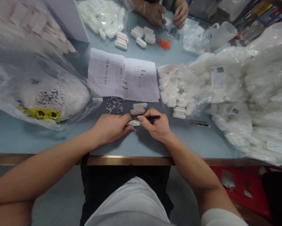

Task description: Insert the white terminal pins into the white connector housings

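Blue tabletop (122,147), near the front edge: the left hand (110,127) pins a white plastic strip (133,123) while the right hand (155,124) pinches a black-handled tool (152,118) against it. Risk: a tool slip could crack the strip or scatter the nearby loose pins (114,105).

The head-worn camera looked forward and down from above the person's lap, past the near edge of the pale blue laminate bench (49,138). It sat close over the left hand (110,128) and right hand (155,125) at frame centre. The view spanned from the white shirt (129,201) at bottom to a co-worker's hands (165,14) across the bench's far side.
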The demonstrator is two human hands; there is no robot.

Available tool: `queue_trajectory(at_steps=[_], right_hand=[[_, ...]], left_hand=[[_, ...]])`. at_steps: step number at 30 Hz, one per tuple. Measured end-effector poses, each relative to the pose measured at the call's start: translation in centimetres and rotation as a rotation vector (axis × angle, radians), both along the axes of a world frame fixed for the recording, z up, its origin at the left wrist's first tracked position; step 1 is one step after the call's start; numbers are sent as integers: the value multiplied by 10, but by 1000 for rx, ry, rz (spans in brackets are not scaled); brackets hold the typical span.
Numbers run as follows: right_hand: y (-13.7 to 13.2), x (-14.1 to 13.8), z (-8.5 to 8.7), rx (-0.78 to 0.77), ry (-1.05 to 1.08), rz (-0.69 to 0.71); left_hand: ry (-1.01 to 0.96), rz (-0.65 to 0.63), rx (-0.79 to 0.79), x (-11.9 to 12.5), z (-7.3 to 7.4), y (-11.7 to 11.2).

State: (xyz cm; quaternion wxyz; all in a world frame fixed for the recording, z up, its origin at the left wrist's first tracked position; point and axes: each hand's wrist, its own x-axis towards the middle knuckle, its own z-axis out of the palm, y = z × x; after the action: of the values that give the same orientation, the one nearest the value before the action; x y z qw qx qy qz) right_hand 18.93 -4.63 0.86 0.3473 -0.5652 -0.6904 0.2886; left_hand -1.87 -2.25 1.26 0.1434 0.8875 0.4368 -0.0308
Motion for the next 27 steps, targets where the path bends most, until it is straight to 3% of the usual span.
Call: queue_trajectory(at_steps=[14, 27], right_hand=[[-1, -2, -1, -45, -13, 56], [-1, -4, -6, 123, -147, 135]], left_hand=[[22, -14, 9, 0, 1, 0], [-2, -2, 23, -2, -3, -1]])
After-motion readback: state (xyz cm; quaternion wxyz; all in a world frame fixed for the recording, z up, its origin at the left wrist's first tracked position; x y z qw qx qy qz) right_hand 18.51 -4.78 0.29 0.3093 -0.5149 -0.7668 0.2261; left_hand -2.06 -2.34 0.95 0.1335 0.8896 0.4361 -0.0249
